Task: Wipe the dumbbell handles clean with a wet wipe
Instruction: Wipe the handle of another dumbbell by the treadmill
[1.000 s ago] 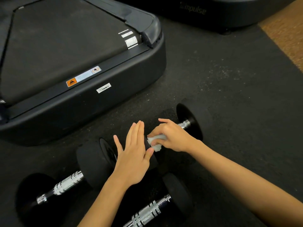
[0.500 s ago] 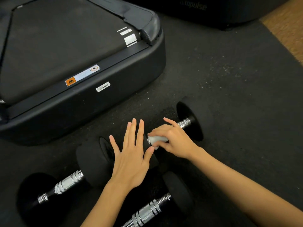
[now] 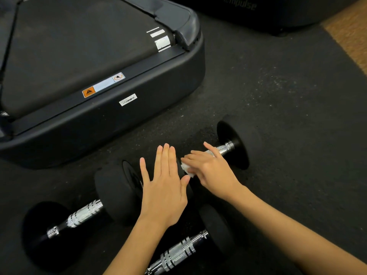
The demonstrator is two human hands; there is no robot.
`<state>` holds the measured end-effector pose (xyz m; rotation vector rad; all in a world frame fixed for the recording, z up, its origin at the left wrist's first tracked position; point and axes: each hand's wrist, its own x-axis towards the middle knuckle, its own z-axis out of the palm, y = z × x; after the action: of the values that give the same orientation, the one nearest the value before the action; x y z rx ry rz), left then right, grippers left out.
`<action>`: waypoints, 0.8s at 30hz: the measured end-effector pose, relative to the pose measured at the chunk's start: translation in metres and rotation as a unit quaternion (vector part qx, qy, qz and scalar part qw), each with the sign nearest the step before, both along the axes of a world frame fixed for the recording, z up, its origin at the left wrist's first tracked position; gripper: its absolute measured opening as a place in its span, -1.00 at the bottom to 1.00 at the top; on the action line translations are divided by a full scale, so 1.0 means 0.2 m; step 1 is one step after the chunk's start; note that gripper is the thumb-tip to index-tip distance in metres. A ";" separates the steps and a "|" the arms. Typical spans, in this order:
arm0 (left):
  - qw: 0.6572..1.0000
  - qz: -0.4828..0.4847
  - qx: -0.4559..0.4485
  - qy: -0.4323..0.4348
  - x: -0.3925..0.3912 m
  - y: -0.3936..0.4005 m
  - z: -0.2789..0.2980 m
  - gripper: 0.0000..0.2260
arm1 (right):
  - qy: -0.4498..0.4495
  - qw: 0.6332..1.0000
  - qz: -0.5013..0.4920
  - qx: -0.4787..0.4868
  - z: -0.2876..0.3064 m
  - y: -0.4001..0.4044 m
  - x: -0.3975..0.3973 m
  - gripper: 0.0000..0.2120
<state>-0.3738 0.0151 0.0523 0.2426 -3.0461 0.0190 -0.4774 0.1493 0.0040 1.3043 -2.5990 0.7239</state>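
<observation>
Lying just beyond the flat, open left hand, handle running up-right toward the far weight, right hand nearer, seemingly pinching the wet wipe against it.

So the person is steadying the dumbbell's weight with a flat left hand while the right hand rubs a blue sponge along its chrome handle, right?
Nearly. The head view shows the left hand flat on the dumbbell's black weight, and the right hand working on the chrome handle. But it holds a white wet wipe, not a blue sponge.
</observation>
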 end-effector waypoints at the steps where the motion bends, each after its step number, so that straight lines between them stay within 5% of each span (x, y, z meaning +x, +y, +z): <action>1: 1.000 0.001 0.001 0.000 0.00 0.00 0.00 -0.39 | 0.001 1.000 0.003 -0.011 -0.02 0.00 0.01 -0.67; 6: 1.000 0.002 0.002 -0.012 0.00 0.00 0.00 -0.38 | -0.048 0.999 0.017 -0.015 0.03 -0.06 -0.08 -0.81; 9: 1.000 0.000 -0.017 -0.013 0.00 -0.01 0.00 -0.38 | -0.028 0.999 -0.012 0.012 0.04 -0.09 -0.09 -0.63; 12: 1.000 0.003 -0.016 -0.014 0.00 -0.02 -0.01 -0.38 | -0.016 0.998 -0.026 -0.047 -0.02 -0.03 0.00 -0.79; 15: 1.000 0.008 -0.011 -0.016 -0.01 -0.01 -0.01 -0.37 | 0.007 0.996 -0.030 -0.086 -0.10 -0.01 0.06 -0.66; 19: 1.000 0.006 -0.007 -0.012 -0.01 -0.01 -0.01 -0.37 | -0.010 0.998 -0.039 -0.039 -0.01 -0.10 0.00 -0.84; 24: 1.000 0.001 0.006 -0.011 -0.01 -0.02 -0.01 -0.36 | -0.004 0.997 0.048 -0.067 -0.05 0.03 0.01 -0.65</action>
<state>-0.3754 0.0117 0.0497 0.2490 -3.0680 0.0034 -0.4761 0.1543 -0.0051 1.3961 -2.4599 0.9041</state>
